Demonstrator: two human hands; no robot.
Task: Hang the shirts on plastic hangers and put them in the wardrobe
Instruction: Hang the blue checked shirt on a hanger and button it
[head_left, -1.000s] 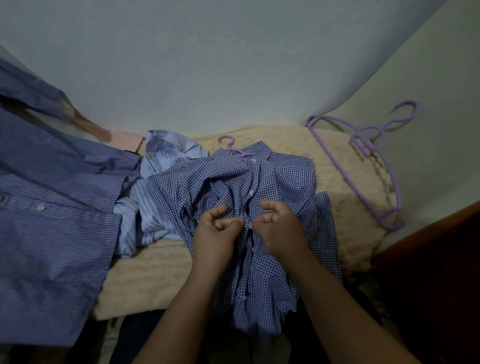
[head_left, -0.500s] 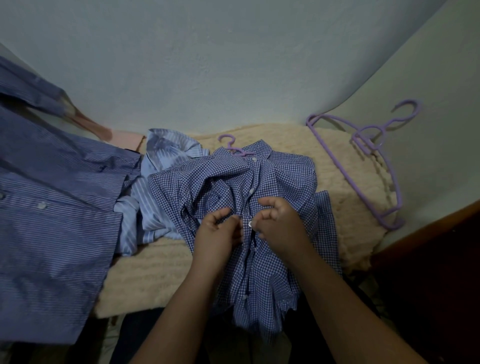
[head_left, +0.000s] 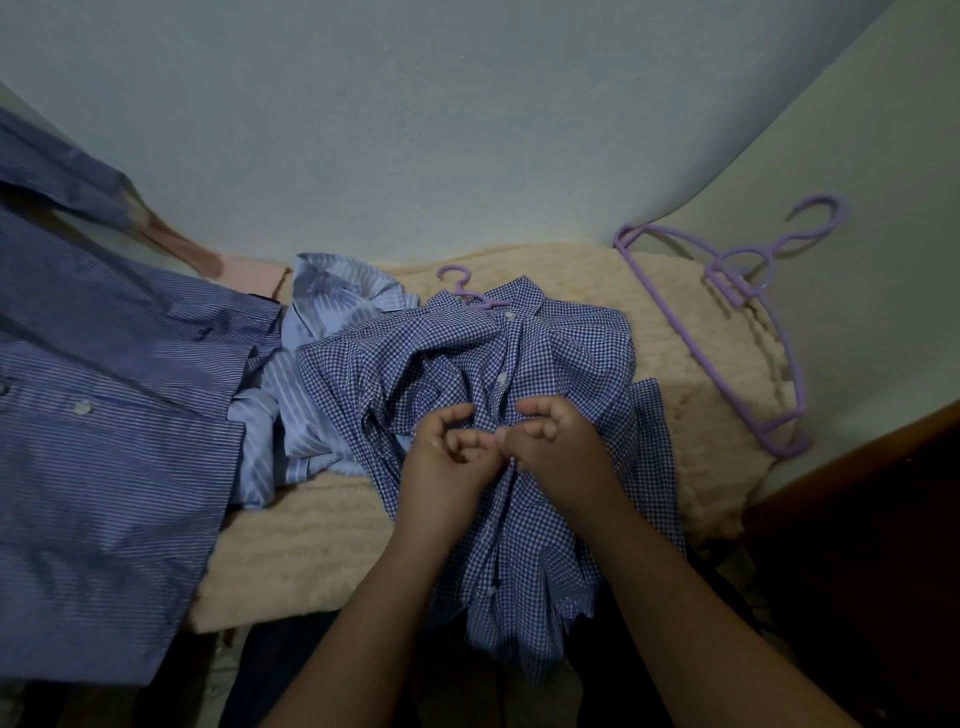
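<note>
The left hand (head_left: 447, 457) and right hand (head_left: 556, 447) meet knuckle to knuckle on the checked shirt (head_left: 519, 374), fingers (head_left: 467, 441) curled tight, pinching its button placket. The shirt lies crumpled on a cream blanket (head_left: 311, 545), long axis running from the near edge, where its hem hangs over, to the collar at the far edge. A purple hanger hook (head_left: 457, 275) sticks out past the collar. Empty purple hangers (head_left: 727, 322) lie at the blanket's far right corner. A light striped shirt (head_left: 322, 322) and a dark striped shirt (head_left: 104, 441) lie left.
</note>
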